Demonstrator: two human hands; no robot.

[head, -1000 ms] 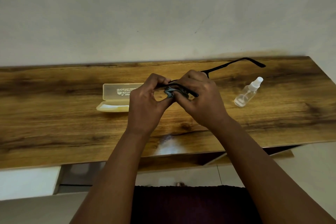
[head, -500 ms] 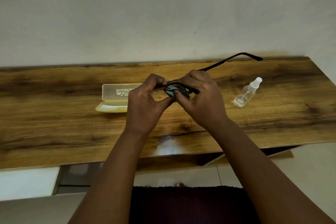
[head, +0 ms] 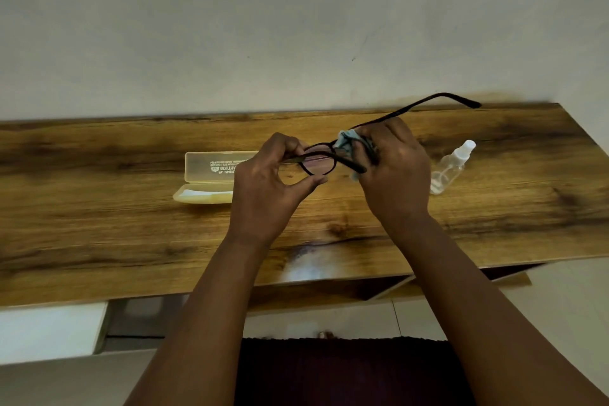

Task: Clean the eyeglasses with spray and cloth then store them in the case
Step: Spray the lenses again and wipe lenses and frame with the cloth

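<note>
I hold black-framed eyeglasses (head: 319,160) above the wooden table (head: 99,214). My left hand (head: 270,188) pinches the frame at its left end, and one round lens shows between my hands. My right hand (head: 393,171) presses a light blue cloth (head: 346,140) around the other lens, which is hidden. One temple arm (head: 428,104) sticks out up and to the right. The pale yellow translucent case (head: 206,178) lies open on the table behind my left hand. A small clear spray bottle (head: 451,168) lies on its side to the right.
The table runs along a plain wall (head: 296,26). Its front edge is near my body, with a shelf opening (head: 379,290) below it and a white drawer front (head: 49,333) at lower left.
My hands have moved apart along the frame: the right hand with the cloth slid right and up, uncovering the left lens. The temple arm tilted slightly higher.
</note>
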